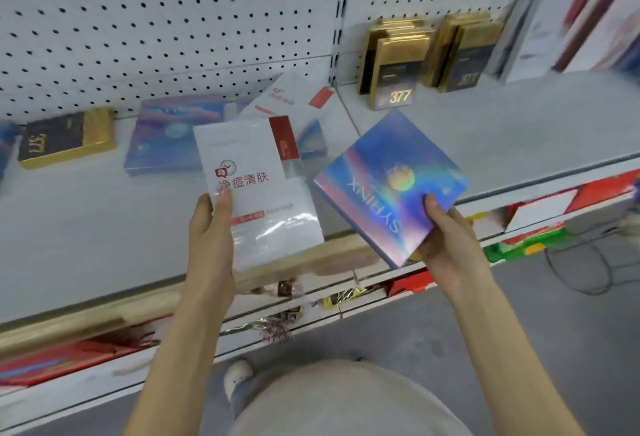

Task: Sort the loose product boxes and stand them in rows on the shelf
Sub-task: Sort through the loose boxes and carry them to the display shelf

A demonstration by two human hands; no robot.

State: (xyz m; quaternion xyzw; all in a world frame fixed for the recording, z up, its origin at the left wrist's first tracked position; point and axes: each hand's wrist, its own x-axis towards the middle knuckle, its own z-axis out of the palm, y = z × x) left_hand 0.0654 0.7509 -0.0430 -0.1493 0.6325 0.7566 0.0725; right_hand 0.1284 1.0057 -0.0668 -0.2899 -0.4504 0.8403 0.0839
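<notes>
1. The likeliest slip, as I judged it, was the holographic blue box (pixel 391 183). The right grip (pixel 446 231) pinched only its near corner, thumb on the glossy face, so most of the box hung out unsupported. It could have pivoted or slid free and dropped past the shelf (pixel 519 131) edge.
2. The left grip (pixel 207 228) held the white box (pixel 263 200) by its lower left edge, thumb on the front. The shiny film wrap made that hold uncertain too.
3. With both grips full, neither could steady a row. A box pushed in carelessly might have knocked over the 2 stacks of gold boxes (pixel 398 61) standing by the pegboard (pixel 138 37).
4. A sorting error was possible. A flat gold box (pixel 65 138), a flat blue box (pixel 166 138) and a leaning white box (pixel 294 96) lay mixed at the left.
5. The white box rose up and to the right of the left grip, over the shelf's front part. The blue box tilted up and to the left of the right grip, just beside the white one, with its print upside down to the camera. Boxes at the far right were too blurred to identify.
</notes>
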